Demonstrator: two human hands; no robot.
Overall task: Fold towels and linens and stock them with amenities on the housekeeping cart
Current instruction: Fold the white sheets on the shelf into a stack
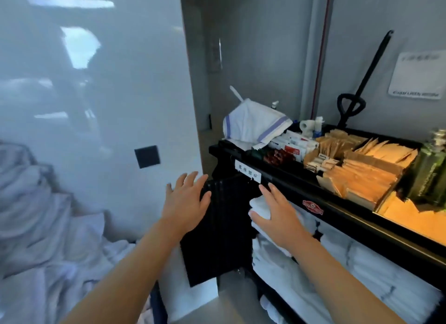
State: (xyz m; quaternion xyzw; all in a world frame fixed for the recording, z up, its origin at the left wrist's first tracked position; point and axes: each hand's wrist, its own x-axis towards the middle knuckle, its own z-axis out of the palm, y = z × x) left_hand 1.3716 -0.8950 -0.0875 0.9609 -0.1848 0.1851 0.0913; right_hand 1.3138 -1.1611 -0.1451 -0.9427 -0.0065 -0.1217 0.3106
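A black housekeeping cart (342,210) stands at the right. Its middle shelf holds folded white towels (362,263). My right hand (277,215) lies flat with straight fingers on the folded white towel (259,206) at the shelf's left end. My left hand (185,200) is spread open, its fingers touching the cart's black end panel (217,239). The top tray carries brown amenity packets (357,164), red-and-white sachets (289,147) and a blue-striped white cloth (253,123).
A heap of crumpled white linen (43,227) fills the lower left beside a glossy white wall (108,82) with a black square plate (147,156). A black-handled tool (362,82) leans behind the cart. Green bottles (432,169) stand at the tray's right end.
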